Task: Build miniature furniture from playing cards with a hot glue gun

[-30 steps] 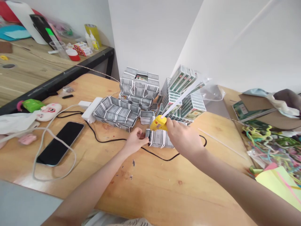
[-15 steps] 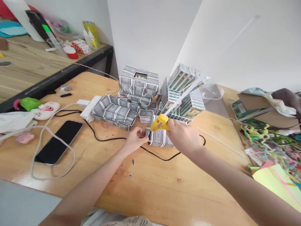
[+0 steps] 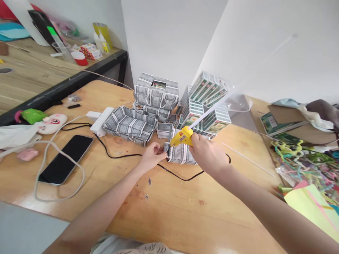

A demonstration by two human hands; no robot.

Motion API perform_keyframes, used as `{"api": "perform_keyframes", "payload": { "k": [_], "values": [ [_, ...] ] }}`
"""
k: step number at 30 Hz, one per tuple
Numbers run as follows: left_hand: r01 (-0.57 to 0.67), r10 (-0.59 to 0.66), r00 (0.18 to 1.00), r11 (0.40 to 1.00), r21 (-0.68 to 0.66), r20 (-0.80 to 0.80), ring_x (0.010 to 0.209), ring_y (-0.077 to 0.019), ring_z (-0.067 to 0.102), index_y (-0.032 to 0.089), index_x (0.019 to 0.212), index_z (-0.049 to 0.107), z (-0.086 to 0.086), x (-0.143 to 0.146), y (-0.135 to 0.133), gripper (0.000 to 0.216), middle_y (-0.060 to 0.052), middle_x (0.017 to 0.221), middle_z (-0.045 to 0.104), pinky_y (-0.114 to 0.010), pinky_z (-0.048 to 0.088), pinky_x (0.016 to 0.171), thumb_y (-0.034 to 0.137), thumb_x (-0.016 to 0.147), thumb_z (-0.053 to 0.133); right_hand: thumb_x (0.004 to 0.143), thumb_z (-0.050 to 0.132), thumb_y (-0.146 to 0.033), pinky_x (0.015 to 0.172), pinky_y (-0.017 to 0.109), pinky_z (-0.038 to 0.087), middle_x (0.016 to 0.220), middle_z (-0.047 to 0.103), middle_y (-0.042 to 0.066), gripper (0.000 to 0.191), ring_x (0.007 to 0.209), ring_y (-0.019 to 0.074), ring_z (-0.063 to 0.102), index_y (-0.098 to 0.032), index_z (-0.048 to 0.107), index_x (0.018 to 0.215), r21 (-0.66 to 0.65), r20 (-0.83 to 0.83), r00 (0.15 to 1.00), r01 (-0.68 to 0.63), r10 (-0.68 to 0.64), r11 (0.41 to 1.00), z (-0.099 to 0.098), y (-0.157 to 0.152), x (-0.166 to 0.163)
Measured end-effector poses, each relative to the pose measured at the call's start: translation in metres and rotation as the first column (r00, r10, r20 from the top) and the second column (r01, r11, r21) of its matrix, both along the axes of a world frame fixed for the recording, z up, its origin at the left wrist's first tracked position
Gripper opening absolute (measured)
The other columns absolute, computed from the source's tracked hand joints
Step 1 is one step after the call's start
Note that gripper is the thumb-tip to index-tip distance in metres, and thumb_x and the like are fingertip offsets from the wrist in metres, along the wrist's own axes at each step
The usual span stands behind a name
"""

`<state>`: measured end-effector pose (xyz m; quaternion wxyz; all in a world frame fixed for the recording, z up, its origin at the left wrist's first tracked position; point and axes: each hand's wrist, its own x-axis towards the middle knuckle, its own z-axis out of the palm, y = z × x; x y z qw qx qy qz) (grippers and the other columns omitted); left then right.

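Observation:
My right hand [image 3: 208,150] is closed around a yellow hot glue gun [image 3: 182,137], with a long white glue stick [image 3: 208,112] jutting from its back. The gun's nozzle is at the left end of a box-like piece built from playing cards [image 3: 182,154]. My left hand [image 3: 153,154] pinches a small patterned playing card [image 3: 166,147] at that same end; the fingertips partly hide it. Just behind lies a stack of playing cards [image 3: 164,131]. To the left sits an open tray made of cards [image 3: 129,125], and beyond it a larger card-built box [image 3: 156,92].
Green-and-white card boxes [image 3: 209,88] are stacked at the back. A white power strip [image 3: 102,121], black cable [image 3: 180,178], white cord [image 3: 57,200] and phone [image 3: 66,160] lie around the table. Colourful pipe cleaners [image 3: 307,165] and yellow paper [image 3: 309,204] are at the right.
The glue gun and my right hand have shifted slightly right, and the glue stick has swung a little with them. My left hand stays almost in place.

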<state>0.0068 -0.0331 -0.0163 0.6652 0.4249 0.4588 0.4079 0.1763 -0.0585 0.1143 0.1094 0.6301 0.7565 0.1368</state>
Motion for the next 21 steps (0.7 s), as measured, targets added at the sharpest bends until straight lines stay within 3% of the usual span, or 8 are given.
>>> {"api": "perform_keyframes", "payload": {
  "k": [8, 15, 21],
  "values": [
    [-0.005, 0.006, 0.998, 1.0, -0.025, 0.056, 0.072, -0.015, 0.061, 0.02, 0.07, 0.036, -0.0008, -0.0015, 0.0014, 0.037, 0.004, 0.068, 0.059, -0.029, 0.046, 0.071, 0.023, 0.057, 0.071, 0.082, 0.043, -0.01, 0.042, 0.025, 0.026, 0.072, 0.063, 0.006, 0.011, 0.056, 0.0155, 0.059, -0.015, 0.05, 0.088, -0.024, 0.015, 1.0, -0.004, 0.004, 1.0, 0.006, -0.0012, -0.0027],
    [0.023, -0.019, 0.999, 0.997, -0.079, 0.042, 0.075, -0.0179, 0.062, 0.02, 0.069, 0.037, 0.0031, 0.0001, -0.0011, 0.051, 0.001, 0.073, 0.062, -0.03, 0.047, 0.068, 0.025, 0.045, 0.082, 0.083, 0.044, -0.015, 0.042, 0.025, 0.019, 0.073, 0.063, 0.005, 0.008, 0.056, 0.0143, 0.059, -0.015, 0.051, 0.087, 0.0, -0.025, 0.999, -0.02, 0.02, 1.0, 0.0021, -0.0006, 0.0015],
    [0.029, -0.021, 0.996, 0.995, -0.095, 0.082, 0.08, -0.0187, 0.063, 0.02, 0.069, 0.034, 0.0036, 0.0009, -0.0021, 0.055, 0.0, 0.08, 0.064, -0.033, 0.048, 0.073, 0.023, 0.045, 0.083, 0.085, 0.045, -0.034, 0.043, 0.026, 0.015, 0.068, 0.062, 0.004, 0.02, 0.051, 0.0133, 0.054, -0.015, 0.052, 0.081, 0.117, -0.057, 0.995, -0.069, 0.076, 0.991, 0.0013, -0.0022, -0.0009]
  ]
}}
